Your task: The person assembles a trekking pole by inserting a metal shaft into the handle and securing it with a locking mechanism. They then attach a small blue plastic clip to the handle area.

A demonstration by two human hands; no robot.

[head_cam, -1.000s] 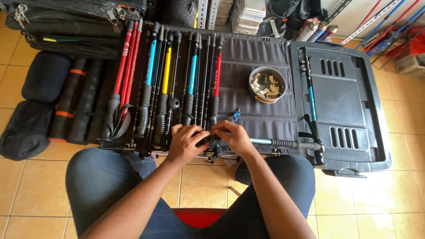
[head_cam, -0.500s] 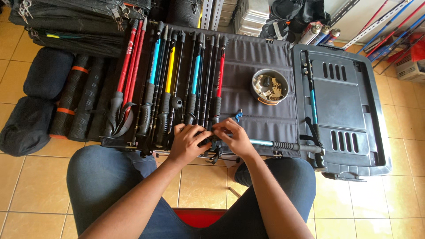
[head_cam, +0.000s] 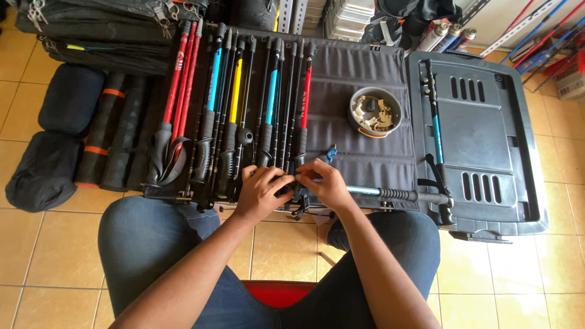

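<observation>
Grey mat (head_cam: 359,79) unchanged; left hand (head_cam: 261,192), right hand (head_cam: 329,183) still gripping trekking pole (head_cam: 396,194).

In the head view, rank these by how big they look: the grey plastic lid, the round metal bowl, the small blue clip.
1. grey plastic lid, by far the largest
2. round metal bowl
3. small blue clip, smallest

All lie at a similar distance from the camera, so the order looks reliable.

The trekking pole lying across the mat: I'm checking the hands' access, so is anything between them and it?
Nothing visible. The left hand and right hand already rest on the trekking pole at its near end, on the grey mat. The metal bowl sits well beyond them.
</observation>
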